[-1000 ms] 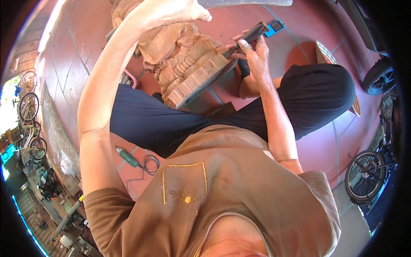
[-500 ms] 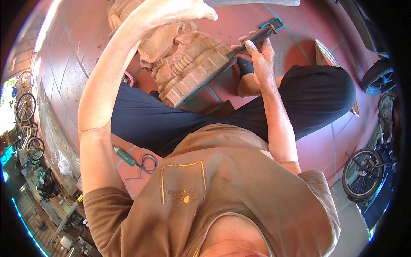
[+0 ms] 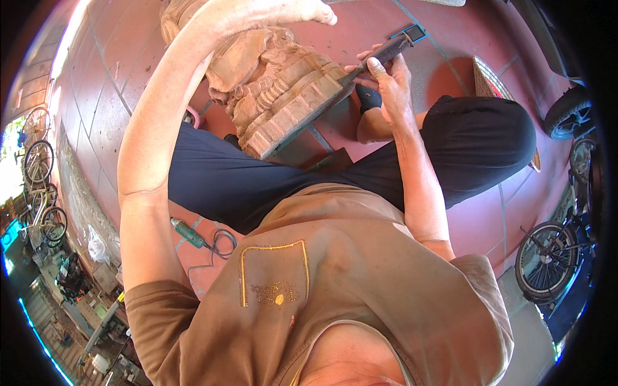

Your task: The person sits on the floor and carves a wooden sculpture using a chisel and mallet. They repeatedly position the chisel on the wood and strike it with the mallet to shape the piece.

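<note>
Brown wood, the carving (image 3: 277, 83) is resting ahead, left of my nearer hand, the right hand (image 3: 391, 77). My left arm (image 3: 158, 122) is arching over it; whether my left hand (image 3: 312, 10) is gripping anything, I cannot tell. The hat (image 3: 484, 80) is sitting off rightward, the grinder (image 3: 188, 233) lying on my left. My right hand is gripping the chisel (image 3: 393, 48), its long axis slanting left and toward me, blade seemingly touching the carving's right corner. The phone (image 3: 418, 31) is lying just past the handle.

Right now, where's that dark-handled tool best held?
Probably by its thick dark handle, from the right, as the right hand has it: that broad part lies away from the wood carving, while the narrow end points at the carving's base.
</note>
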Tool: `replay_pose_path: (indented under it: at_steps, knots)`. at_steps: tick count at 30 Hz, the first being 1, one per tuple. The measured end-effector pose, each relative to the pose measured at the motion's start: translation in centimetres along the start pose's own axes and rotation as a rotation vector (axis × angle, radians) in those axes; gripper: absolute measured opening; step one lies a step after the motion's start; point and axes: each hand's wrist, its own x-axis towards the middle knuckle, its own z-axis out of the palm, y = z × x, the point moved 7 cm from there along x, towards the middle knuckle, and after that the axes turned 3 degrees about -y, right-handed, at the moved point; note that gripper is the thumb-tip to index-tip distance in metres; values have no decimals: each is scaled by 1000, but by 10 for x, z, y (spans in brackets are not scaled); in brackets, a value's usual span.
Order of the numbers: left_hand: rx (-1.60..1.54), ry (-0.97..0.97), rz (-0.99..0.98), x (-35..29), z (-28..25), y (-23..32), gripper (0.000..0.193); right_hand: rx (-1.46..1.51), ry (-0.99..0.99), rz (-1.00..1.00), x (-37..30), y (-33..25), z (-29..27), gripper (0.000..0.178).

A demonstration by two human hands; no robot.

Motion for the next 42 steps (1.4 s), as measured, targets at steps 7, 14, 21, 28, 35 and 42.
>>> replay_pose_path:
  at_steps: [7, 14, 21, 28, 35, 42]
  knots:
    - [9, 68, 146, -4, -7, 16, 80, -3, -14, -35, 1, 1, -1, 24]
    - [28, 10, 78, 5, 29, -6, 76, -16, -20, -34, -3, 2, 4, 24]
    - [192, 85, 229, 7, -6, 19, 76, 2, -26, -41, -1, 2, 3, 24]
    - [40, 58, 91, 21, 15, 12, 76, 6, -8, -12, -3, -3, 9, 25]
    - [220, -26, 86, 2, 13, -2, 76, 60, 21, -52, -1, 0, 1, 25]
    - [-325, 247, -190, -63, 9, -67, 63, 82, -13, -216, -9, -41, 11, 32]
